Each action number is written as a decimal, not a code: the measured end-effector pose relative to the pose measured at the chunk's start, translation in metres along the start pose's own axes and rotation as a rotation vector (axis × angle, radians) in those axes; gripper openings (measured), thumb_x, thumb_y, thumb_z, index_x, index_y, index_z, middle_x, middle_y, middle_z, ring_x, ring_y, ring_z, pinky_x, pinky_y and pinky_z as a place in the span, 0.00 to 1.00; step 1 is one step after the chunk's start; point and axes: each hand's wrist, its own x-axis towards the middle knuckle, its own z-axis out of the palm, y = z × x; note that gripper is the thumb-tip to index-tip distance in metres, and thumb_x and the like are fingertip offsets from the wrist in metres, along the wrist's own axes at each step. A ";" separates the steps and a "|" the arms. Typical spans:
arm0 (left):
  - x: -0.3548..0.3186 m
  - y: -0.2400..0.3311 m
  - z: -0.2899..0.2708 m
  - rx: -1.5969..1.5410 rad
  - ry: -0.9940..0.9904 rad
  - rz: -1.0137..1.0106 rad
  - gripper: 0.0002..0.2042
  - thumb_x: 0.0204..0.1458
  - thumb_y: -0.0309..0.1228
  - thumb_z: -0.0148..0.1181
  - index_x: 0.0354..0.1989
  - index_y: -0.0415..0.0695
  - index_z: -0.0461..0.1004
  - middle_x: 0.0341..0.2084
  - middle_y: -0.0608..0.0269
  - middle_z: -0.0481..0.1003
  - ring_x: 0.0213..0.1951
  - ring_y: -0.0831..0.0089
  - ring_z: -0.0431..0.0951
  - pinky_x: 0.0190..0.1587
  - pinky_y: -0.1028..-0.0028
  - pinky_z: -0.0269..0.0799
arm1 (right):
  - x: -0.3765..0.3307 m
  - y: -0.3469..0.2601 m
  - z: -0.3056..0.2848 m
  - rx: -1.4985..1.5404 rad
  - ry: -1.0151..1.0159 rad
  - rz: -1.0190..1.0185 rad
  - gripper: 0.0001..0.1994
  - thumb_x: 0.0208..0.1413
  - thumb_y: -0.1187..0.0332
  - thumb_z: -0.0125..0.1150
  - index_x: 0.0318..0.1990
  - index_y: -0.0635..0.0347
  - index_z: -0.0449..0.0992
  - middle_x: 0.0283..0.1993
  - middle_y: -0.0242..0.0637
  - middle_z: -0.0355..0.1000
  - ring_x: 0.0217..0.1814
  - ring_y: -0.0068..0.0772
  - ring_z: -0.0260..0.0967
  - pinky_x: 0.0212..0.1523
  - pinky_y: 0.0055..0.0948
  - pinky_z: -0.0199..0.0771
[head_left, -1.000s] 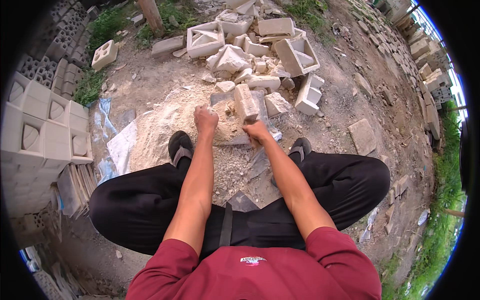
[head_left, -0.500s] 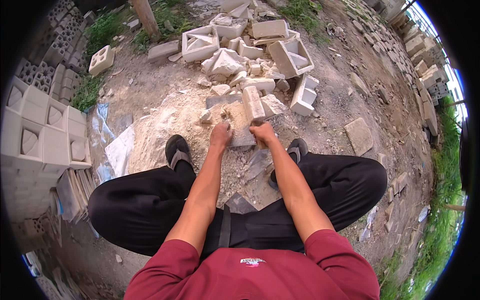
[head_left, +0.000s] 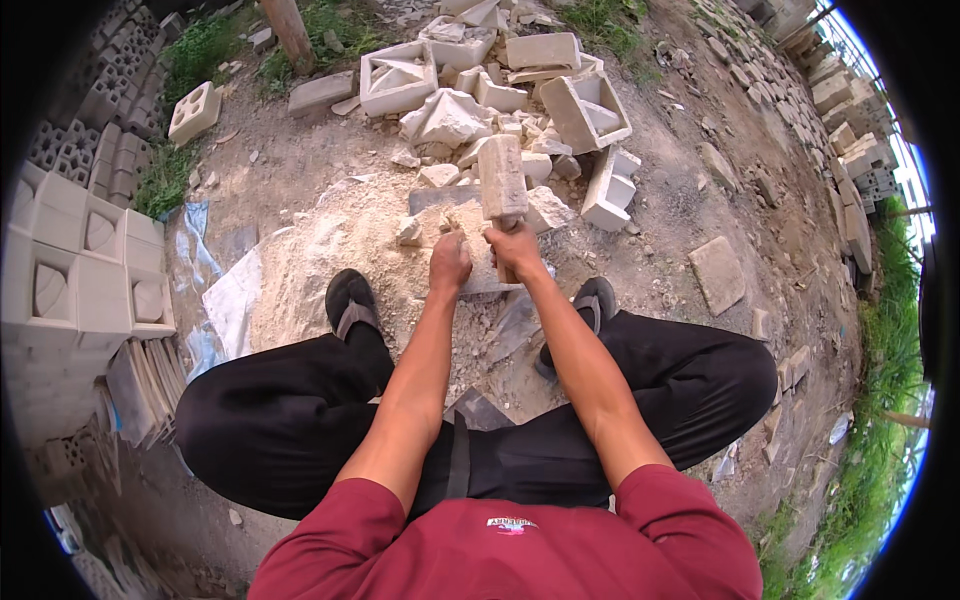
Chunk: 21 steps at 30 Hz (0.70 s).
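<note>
My right hand (head_left: 514, 250) is wrapped around the handle of a mallet with a thick, pale, dusty block for a head (head_left: 502, 178). The head points away from me, and the handle's end shows below my fist. Close by on the left, my left hand (head_left: 450, 262) is closed above the crushed material; whatever it may hold is hidden by the fingers. Under both hands lies a grey flat slab (head_left: 428, 199), partly covered with pale crumbs. A small pale chunk (head_left: 409, 232) sits just left of my left hand.
Beyond the slab rises a heap of broken pale blocks (head_left: 447, 118). Pale powder (head_left: 320, 255) spreads left, beside a white sheet (head_left: 235, 300). Moulded blocks (head_left: 100, 255) are stacked at far left. My shoes (head_left: 353, 300) flank the slab; a flat stone (head_left: 717, 274) lies right.
The mallet's head has swung left and turned more upright, in front of the heap. My right hand has moved slightly left and up, nearer my left hand, which has shifted a little right.
</note>
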 end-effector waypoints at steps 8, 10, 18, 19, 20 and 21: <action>0.012 0.011 -0.002 -0.061 0.158 0.030 0.14 0.48 0.23 0.52 0.45 0.38 0.74 0.41 0.46 0.75 0.46 0.50 0.74 0.52 0.62 0.68 | 0.009 0.044 0.001 -0.305 -0.024 0.150 0.16 0.40 0.61 0.65 0.27 0.69 0.78 0.23 0.46 0.75 0.20 0.35 0.75 0.24 0.34 0.77; 0.021 -0.001 -0.015 0.003 0.204 0.026 0.15 0.47 0.23 0.51 0.45 0.39 0.74 0.41 0.47 0.74 0.45 0.49 0.73 0.51 0.61 0.68 | 0.008 0.012 0.004 -0.234 -0.130 0.252 0.16 0.41 0.61 0.65 0.28 0.70 0.77 0.21 0.42 0.74 0.19 0.35 0.74 0.22 0.34 0.76; 0.046 0.024 -0.010 -0.035 0.162 0.015 0.17 0.48 0.26 0.55 0.48 0.38 0.71 0.45 0.46 0.72 0.49 0.50 0.70 0.55 0.60 0.65 | 0.008 0.053 -0.008 -0.380 0.064 0.027 0.12 0.42 0.66 0.64 0.26 0.68 0.75 0.19 0.37 0.70 0.15 0.31 0.69 0.18 0.33 0.71; 0.043 0.016 -0.011 -0.009 0.152 0.008 0.18 0.48 0.26 0.56 0.50 0.38 0.70 0.45 0.46 0.71 0.50 0.50 0.70 0.54 0.60 0.66 | 0.007 0.046 -0.001 -0.342 0.012 0.064 0.11 0.42 0.66 0.64 0.26 0.68 0.75 0.19 0.37 0.70 0.15 0.31 0.69 0.18 0.33 0.71; 0.040 0.011 -0.011 0.011 0.137 0.000 0.19 0.48 0.27 0.57 0.51 0.38 0.70 0.46 0.45 0.70 0.50 0.50 0.70 0.54 0.60 0.66 | 0.005 0.036 0.002 -0.309 -0.034 0.107 0.11 0.42 0.66 0.64 0.25 0.68 0.75 0.19 0.37 0.71 0.15 0.31 0.68 0.18 0.33 0.71; 0.039 0.007 -0.012 0.077 0.106 -0.024 0.20 0.48 0.28 0.58 0.51 0.38 0.70 0.45 0.45 0.70 0.49 0.50 0.70 0.54 0.60 0.67 | 0.004 0.024 0.004 -0.275 -0.079 0.150 0.11 0.42 0.66 0.64 0.25 0.67 0.75 0.19 0.37 0.71 0.15 0.31 0.68 0.18 0.34 0.71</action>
